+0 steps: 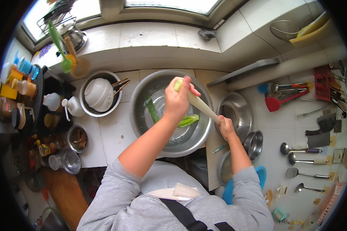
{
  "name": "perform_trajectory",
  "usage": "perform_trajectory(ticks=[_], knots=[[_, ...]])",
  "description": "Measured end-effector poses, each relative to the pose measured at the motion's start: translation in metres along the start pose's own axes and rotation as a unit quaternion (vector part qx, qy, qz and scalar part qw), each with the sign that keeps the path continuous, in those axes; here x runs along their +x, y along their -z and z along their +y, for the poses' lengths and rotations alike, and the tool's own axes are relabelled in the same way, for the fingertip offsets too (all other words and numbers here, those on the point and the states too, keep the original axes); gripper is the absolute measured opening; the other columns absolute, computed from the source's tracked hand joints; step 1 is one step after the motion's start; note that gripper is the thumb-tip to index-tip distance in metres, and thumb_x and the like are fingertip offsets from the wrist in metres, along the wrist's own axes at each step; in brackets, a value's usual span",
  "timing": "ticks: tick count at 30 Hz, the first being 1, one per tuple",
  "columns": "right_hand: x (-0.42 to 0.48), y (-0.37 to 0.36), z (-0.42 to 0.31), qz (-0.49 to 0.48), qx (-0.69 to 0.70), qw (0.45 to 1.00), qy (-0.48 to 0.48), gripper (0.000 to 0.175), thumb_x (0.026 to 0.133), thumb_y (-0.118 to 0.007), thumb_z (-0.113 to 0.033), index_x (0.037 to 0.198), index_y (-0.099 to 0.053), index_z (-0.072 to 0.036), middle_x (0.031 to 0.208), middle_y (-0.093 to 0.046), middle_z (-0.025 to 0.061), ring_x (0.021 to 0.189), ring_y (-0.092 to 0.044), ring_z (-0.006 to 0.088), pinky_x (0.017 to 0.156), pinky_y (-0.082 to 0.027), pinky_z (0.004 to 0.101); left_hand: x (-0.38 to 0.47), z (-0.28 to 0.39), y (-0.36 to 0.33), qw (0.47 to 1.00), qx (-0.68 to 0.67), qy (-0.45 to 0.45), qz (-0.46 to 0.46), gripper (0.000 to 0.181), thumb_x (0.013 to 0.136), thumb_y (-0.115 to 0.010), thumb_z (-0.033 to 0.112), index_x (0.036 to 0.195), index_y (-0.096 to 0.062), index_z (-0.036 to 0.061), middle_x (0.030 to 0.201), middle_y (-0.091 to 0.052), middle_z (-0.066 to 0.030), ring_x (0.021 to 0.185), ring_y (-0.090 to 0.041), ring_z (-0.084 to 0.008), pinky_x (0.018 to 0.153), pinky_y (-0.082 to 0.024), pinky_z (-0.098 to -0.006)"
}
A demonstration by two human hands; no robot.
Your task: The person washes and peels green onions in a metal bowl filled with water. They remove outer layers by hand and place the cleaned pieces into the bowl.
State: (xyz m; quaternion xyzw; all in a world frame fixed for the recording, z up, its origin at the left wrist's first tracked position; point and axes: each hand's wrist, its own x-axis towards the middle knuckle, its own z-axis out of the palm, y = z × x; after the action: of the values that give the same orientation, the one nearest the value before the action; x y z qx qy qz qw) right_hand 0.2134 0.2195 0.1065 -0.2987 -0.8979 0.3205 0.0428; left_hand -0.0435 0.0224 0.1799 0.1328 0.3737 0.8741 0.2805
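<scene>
My left hand [177,99] is closed around the upper end of a long, pale green-white vegetable [204,108], a gourd or a radish by its look. My right hand [226,127] grips its other end, at the right rim of a large metal basin [134,124]. The vegetable slants across the basin's right side, above the water. Below it, behind my left forearm, a bunch of green leafy stalks [189,120] lies in the basin. A dark green leaf or peel piece [152,111] is at the basin's left inside.
A metal bowl with white bowls [97,93] and chopsticks stands left of the basin. Right of it are a steel bowl [247,108] and a smaller steel pot [254,147]. Ladles and a red spatula [273,104] hang on the right wall. Bottles crowd the far left.
</scene>
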Motion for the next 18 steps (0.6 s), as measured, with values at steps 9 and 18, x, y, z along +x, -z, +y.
perform_trajectory(ticks=[9,18], knots=[[-0.034,0.027,-0.085,-0.061,-0.184,0.981,-0.026,0.047,0.091,-0.071,-0.047,0.08,-0.061,-0.002,0.075,-0.065,0.0257,0.075,-0.064,0.0469,0.066,-0.049,0.0537,0.048,-0.068,0.112,0.922,0.309,0.152,0.178,0.054,0.107,-0.043,0.04,0.079,-0.064,-0.0007,0.072,-0.07,-0.0173,0.071,-0.073,-0.0331,0.069,-0.057,-0.05],[-0.001,-0.003,-0.064,-0.125,-0.283,0.947,-0.082,0.05,0.093,-0.065,-0.053,0.093,-0.068,-0.004,0.091,-0.071,0.0235,0.089,-0.067,0.0451,0.077,-0.051,0.055,0.008,-0.118,0.151,0.597,0.749,0.03,-0.285,0.067,0.096,-0.051,0.061,0.142,-0.056,0.0131,0.148,-0.047,-0.0227,0.141,-0.04,-0.0375,0.118,-0.025,-0.0551]])
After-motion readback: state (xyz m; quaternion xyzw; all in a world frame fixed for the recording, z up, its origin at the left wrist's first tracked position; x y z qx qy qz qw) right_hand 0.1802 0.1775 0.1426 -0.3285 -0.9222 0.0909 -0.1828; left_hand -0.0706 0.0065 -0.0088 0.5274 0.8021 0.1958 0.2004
